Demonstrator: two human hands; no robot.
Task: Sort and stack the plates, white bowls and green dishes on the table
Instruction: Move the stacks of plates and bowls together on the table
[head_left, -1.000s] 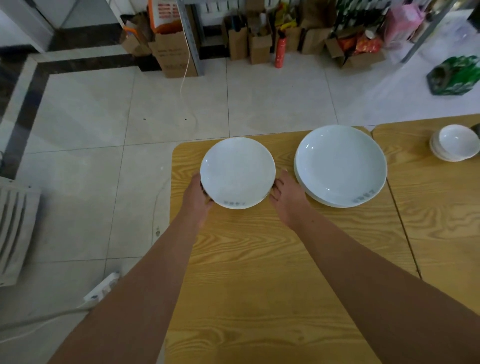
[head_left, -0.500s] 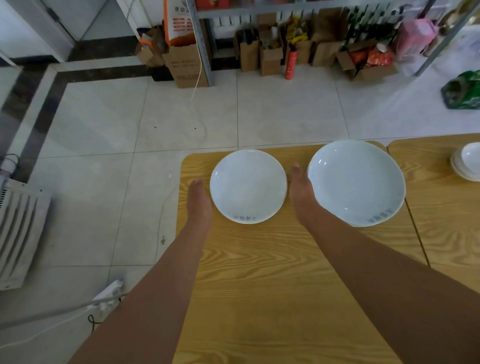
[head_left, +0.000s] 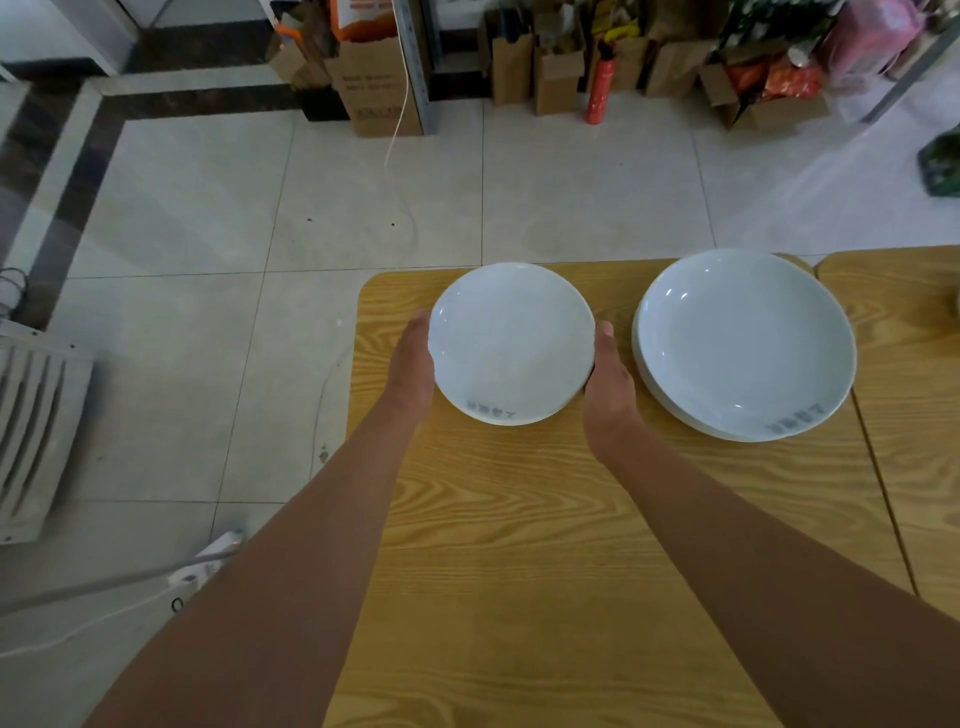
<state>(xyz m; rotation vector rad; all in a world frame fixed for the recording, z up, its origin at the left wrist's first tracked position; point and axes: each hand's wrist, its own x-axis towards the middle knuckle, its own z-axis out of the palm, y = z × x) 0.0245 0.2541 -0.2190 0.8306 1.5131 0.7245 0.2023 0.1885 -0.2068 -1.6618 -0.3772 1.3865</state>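
Observation:
A small white plate (head_left: 511, 343) sits near the far left corner of the wooden table (head_left: 519, 519). My left hand (head_left: 413, 364) cups its left rim, and my right hand (head_left: 608, 379) cups its right rim with the thumb up beside the edge. The fingers of both hands are tucked under the plate. To its right, close to my right hand, is a stack of large white plates (head_left: 743, 343). No green dishes are in view.
A second wooden table (head_left: 909, 374) butts against the right side. The table's left edge drops to a tiled floor with a white heater (head_left: 31, 431) and a power strip (head_left: 208, 566). Cardboard boxes (head_left: 379, 83) and a red bottle (head_left: 600, 88) line the far wall.
Half a second ago both hands lay flat on the table, apart from the small plate. Now they have closed in against its two rims. The bowls at the far right have left the view.

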